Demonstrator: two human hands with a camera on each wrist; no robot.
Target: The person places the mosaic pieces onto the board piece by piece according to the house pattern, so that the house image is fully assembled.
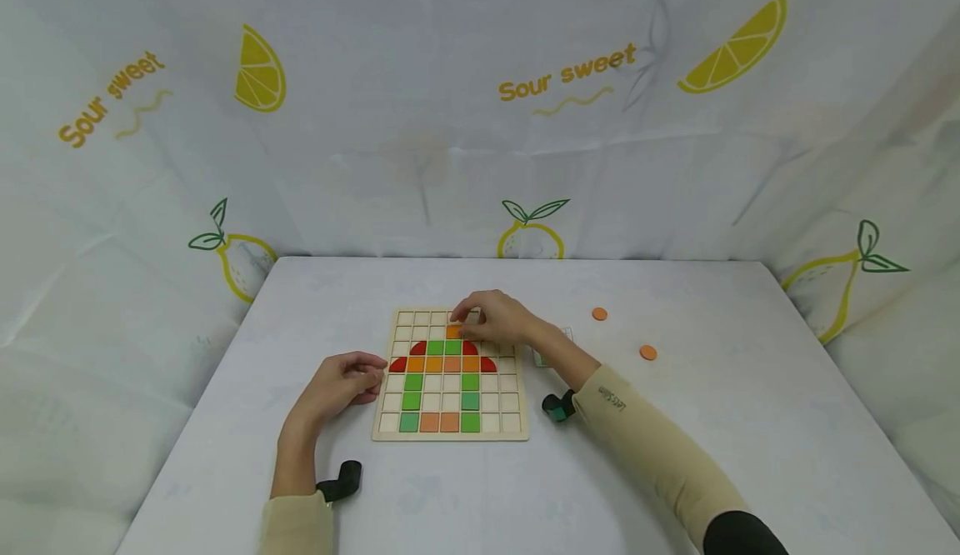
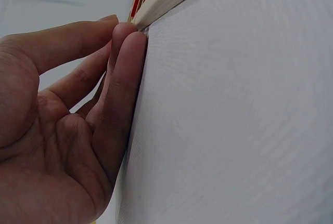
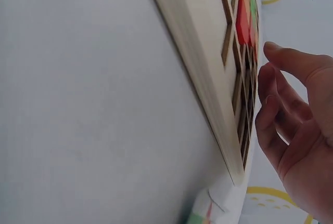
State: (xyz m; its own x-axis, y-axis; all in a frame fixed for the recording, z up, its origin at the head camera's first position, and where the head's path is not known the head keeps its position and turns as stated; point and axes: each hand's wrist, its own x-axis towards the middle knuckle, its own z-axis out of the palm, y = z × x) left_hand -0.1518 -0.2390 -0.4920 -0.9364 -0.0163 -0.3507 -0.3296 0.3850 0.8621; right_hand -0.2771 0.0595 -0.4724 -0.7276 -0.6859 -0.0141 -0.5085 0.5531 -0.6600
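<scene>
A wooden grid board (image 1: 451, 437) lies on the table, its cells partly filled with green, orange and red tiles. Over its far rows is my right hand (image 1: 498, 317), fingers bent and thumb lowered beside an orange square tile (image 1: 453, 332) in the grid. The right wrist view shows no piece between the thumb and fingers of that right hand (image 3: 296, 109); contact with the tile cannot be told. At the board's left edge, my left hand (image 1: 341, 386) touches the rim with its fingertips. The left wrist view shows this left hand (image 2: 67, 109) with fingers nearly straight against the table.
Two round orange pieces (image 1: 599, 314) (image 1: 648, 352) lie on the white table (image 1: 750, 422) to the right. A small, partly clear object (image 1: 542, 359) sits beside the board, mostly behind my right forearm. Lemon-print cloth (image 1: 420, 163) hangs around the table.
</scene>
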